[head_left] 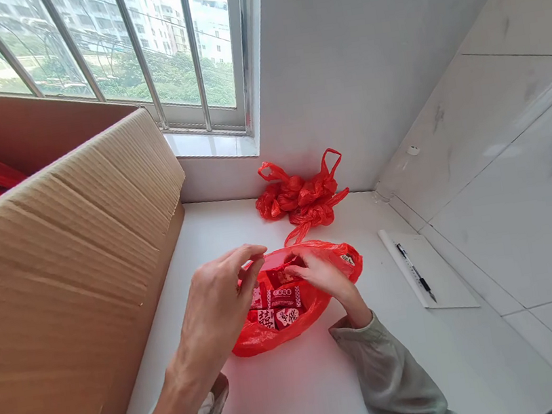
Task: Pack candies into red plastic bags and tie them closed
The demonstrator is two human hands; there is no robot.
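A red plastic bag lies open on the white table, filled with several small red wrapped packets. My left hand hovers over the bag's left side, thumb and fingers pinched on its red rim. My right hand rests on the bag's right side, fingers curled on the plastic edge near the packets.
A large open cardboard box with red bags inside stands along the left. A bunch of knotted red bags lies by the wall under the window. A paper sheet with a pen lies to the right.
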